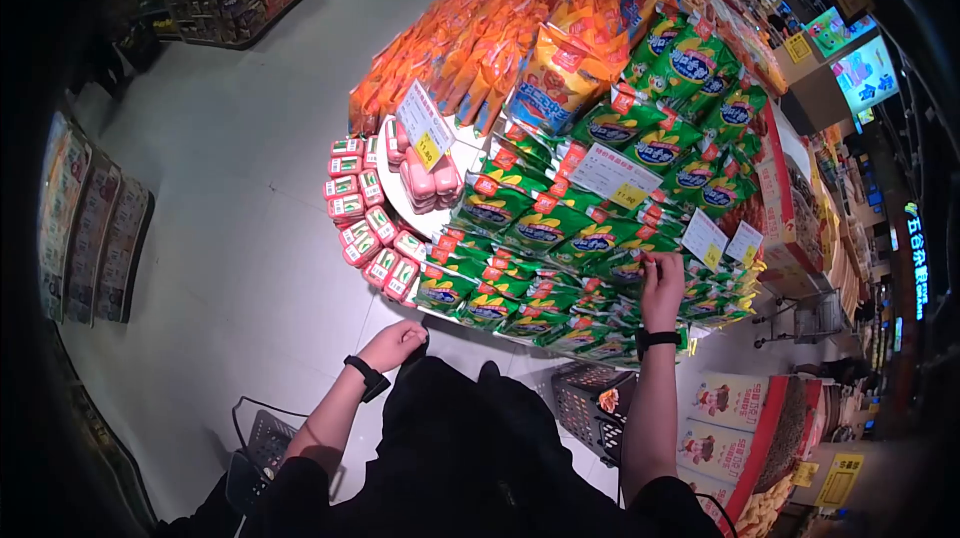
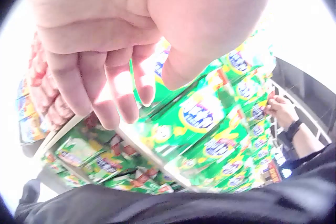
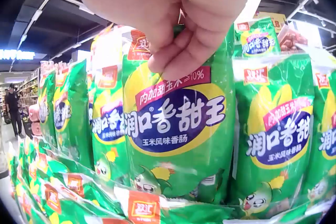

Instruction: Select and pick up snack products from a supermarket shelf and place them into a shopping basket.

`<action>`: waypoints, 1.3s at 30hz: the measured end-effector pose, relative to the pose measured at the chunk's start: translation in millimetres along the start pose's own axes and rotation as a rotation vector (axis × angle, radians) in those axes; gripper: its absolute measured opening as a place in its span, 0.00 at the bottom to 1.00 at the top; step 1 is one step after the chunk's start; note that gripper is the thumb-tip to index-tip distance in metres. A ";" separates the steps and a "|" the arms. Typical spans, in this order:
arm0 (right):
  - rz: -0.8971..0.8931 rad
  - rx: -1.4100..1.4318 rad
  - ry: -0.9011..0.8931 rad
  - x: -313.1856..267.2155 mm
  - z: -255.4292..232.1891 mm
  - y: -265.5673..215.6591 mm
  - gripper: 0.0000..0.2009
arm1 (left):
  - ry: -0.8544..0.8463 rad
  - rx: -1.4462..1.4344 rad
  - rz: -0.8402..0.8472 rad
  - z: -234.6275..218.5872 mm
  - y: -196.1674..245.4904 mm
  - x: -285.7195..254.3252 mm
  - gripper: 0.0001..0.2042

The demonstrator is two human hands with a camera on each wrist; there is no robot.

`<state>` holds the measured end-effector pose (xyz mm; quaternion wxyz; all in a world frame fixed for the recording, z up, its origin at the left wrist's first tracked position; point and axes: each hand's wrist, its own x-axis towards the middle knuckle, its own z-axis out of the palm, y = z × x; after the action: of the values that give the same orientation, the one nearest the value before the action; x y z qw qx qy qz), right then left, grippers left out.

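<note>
Green packet (image 3: 176, 129) in a pinch of the right hand (image 3: 176, 11), left hand (image 1: 393, 344) loose-fingered near the display (image 1: 422, 223)

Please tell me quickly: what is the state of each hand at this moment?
Left hand: open, holding nothing.
Right hand: closed, pinching a green bag near its top.

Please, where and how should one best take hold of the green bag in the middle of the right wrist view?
Probably by its top edge, from above, where the right hand pinches. The green bag stands upright, the front row overlaps its bottom, and neighbouring bags stand close on both sides, so the top seems easiest to reach.
</note>
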<state>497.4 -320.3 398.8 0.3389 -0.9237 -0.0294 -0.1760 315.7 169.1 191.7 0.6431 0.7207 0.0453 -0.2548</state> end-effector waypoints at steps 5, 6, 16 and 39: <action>0.022 0.166 0.127 -14.4 -46.6 -82.3 0.05 | -0.211 -0.111 0.276 4.4 132.4 -1.0 0.11; 0.040 0.168 0.076 -20.1 -59.6 -104.8 0.05 | -0.231 -0.103 0.307 11.3 166.1 -2.2 0.13; 0.163 0.383 -0.051 -81.4 -53.7 -214.6 0.04 | -0.724 0.395 0.355 79.3 293.1 48.4 0.40; 0.673 0.718 -0.385 -125.3 13.4 -161.9 0.17 | -0.385 -0.268 0.246 60.9 265.8 67.1 0.19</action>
<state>356.0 -179.2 445.8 0.6603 -0.7233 0.1489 0.1366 459.5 48.7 400.7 0.7557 0.5676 -0.1324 -0.2988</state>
